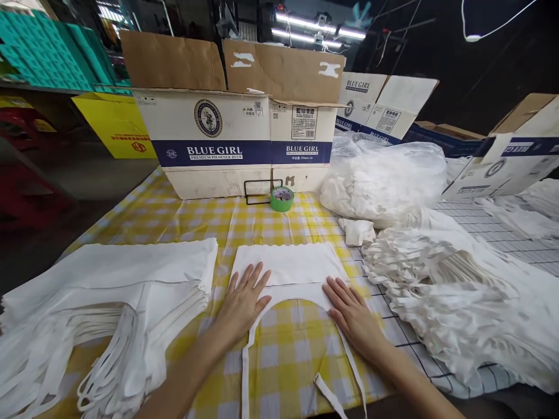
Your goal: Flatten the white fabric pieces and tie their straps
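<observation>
A white cloth piece (pixel 288 265) with a wavy top edge, a curved cut-out and long narrow straps lies flat before me on the yellow checked tablecloth (pixel 288 343). My left hand (pixel 245 299) rests on its left side, fingers spread. On its right side lies my right hand (pixel 351 311), palm down with fingers stretched out. One strap's loose end (pixel 323 387) curls up near the bottom. To the left sits a neat stack of similar white pieces (pixel 144 273), their straps hanging toward me. A thick, looser pile of white cloth (pixel 449 285) spreads out on the right.
Behind the cloth stand an open beer carton (pixel 209 125), a green tape roll (pixel 282 199) and a black wire stand (pixel 255 192). A clear plastic bag (pixel 384 174) full of white cloth is at the back right. Another carton (pixel 506 157) stands farther right.
</observation>
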`<state>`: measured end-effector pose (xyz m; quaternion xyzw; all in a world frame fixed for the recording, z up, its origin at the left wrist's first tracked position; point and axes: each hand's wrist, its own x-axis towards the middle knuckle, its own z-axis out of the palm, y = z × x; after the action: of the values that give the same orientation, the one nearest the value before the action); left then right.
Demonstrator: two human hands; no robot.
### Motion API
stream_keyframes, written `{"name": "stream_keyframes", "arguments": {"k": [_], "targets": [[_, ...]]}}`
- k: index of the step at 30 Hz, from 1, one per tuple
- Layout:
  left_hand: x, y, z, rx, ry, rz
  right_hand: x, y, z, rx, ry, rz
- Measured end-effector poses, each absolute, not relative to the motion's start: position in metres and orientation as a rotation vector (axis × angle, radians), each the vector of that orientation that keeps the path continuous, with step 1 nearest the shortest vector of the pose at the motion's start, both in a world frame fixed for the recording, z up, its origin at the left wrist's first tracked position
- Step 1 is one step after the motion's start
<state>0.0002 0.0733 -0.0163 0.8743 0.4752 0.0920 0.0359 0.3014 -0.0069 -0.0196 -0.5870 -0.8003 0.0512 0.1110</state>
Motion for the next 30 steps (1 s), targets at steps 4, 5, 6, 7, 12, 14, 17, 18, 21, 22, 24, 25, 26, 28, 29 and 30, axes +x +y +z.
{"name": "stream_keyframes", "arguments": {"k": [4,5,6,7,12,14,17,18,21,22,24,25,26,28,29,30], "targets": [[-0.008,0.054,-0.013,2.666,1.472,0.257,0.311,-0.062,-0.019,-1.790,-2.168,0.165],[-0.009,0.046,-0.012,2.670,1.449,0.256,0.310,-0.076,-0.019,-1.782,-2.112,0.164],[-0.009,0.036,-0.010,2.681,1.402,0.257,0.307,-0.088,-0.018,-1.755,-2.084,0.169],[-0.009,0.024,-0.009,2.695,1.340,0.259,0.304,-0.099,-0.018,-1.707,-2.093,0.180],[-0.014,-0.028,-0.013,2.703,1.350,0.443,0.284,-0.133,-0.019,-1.481,-2.267,0.129],[-0.018,-0.040,-0.018,2.654,1.522,0.513,0.280,-0.135,-0.020,-1.500,-2.240,0.095],[-0.022,-0.048,-0.025,2.552,1.723,0.505,0.276,-0.135,-0.021,-1.485,-2.226,0.072],[-0.022,-0.049,-0.026,2.510,1.764,0.498,0.277,-0.135,-0.021,-1.471,-2.237,0.051],[-0.022,-0.051,-0.028,2.382,1.801,0.451,0.285,-0.136,-0.026,-1.426,-2.357,-0.052],[-0.021,-0.051,-0.027,2.347,1.791,0.420,0.290,-0.137,-0.029,-1.396,-2.432,-0.103],[-0.019,-0.050,-0.022,2.293,1.769,0.354,0.302,-0.138,-0.034,-1.343,-2.547,-0.211],[-0.018,-0.050,-0.018,2.272,1.758,0.322,0.307,-0.139,-0.035,-1.332,-2.572,-0.242],[-0.016,-0.049,-0.014,2.253,1.752,0.288,0.311,-0.139,-0.036,-1.338,-2.570,-0.241],[-0.013,-0.048,-0.004,2.213,1.743,0.212,0.314,-0.139,-0.032,-1.378,-2.485,-0.135],[-0.011,-0.048,0.000,2.193,1.741,0.172,0.313,-0.139,-0.028,-1.392,-2.432,-0.041],[-0.009,-0.047,0.004,2.172,1.742,0.133,0.311,-0.139,-0.022,-1.387,-2.379,0.058]]}}
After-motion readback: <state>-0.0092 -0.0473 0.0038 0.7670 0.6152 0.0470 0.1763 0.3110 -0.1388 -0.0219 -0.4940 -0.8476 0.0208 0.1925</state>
